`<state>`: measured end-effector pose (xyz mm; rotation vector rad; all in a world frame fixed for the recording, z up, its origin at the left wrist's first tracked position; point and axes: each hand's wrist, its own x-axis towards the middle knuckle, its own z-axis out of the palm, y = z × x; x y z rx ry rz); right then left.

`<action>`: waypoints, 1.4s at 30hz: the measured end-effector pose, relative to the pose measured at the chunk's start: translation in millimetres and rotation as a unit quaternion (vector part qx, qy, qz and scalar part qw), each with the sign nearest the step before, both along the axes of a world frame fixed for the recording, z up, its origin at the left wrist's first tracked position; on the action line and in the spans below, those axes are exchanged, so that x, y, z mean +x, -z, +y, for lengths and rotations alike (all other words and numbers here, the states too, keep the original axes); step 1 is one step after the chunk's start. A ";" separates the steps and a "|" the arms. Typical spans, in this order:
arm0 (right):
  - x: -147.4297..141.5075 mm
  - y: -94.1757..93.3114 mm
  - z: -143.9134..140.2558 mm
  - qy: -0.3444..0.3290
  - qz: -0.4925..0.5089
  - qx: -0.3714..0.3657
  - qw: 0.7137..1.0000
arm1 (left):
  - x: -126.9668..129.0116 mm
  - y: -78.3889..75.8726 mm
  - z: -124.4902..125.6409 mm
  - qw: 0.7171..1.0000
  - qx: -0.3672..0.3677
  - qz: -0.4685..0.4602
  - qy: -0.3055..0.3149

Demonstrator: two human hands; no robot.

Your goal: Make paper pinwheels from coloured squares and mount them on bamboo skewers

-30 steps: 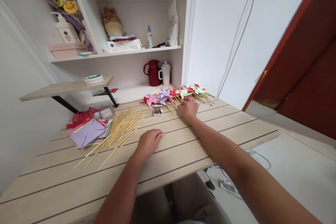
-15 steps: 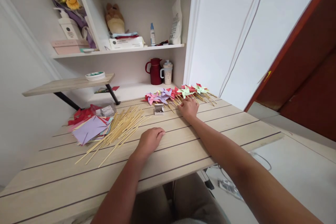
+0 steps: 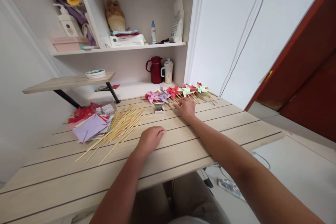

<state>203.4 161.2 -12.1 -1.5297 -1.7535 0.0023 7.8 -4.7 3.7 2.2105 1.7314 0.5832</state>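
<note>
My right hand (image 3: 185,109) reaches to the back of the table, its fingers pinched at the stick of a purple paper pinwheel (image 3: 163,94). Around it lie several more pinwheels in a row, among them a red one (image 3: 173,91) and a pale green one (image 3: 186,91). A small open box (image 3: 159,108) of tiny metal pieces sits just left of those fingers. My left hand (image 3: 151,139) rests on the tabletop with fingers curled together, and nothing shows in it. To its left is a spread of thin wooden sticks (image 3: 123,126).
Cut paper squares (image 3: 89,128) are stacked at the left, beside red paper and a clear plastic packet (image 3: 105,109). A small raised shelf (image 3: 68,82) stands behind them. A dark red jug (image 3: 156,70) and a speckled cup (image 3: 168,71) stand at the back.
My right hand has shifted slightly left, and the purple pinwheel has moved left and tilted with it. My left hand stays in place.
</note>
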 end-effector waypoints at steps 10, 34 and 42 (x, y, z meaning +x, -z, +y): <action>5.0 -5.3 -1.5 -0.044 0.022 0.057 0.997 | 0.2 -0.9 -1.4 1.000 -0.005 -0.012 -0.003; 119.5 9.1 39.5 0.227 0.277 -0.015 0.934 | -1.5 -1.7 -1.3 1.000 -0.002 -0.019 0.001; 145.5 15.4 46.7 0.244 0.250 -0.024 0.937 | -3.5 0.3 0.7 1.000 -0.004 -0.019 -0.004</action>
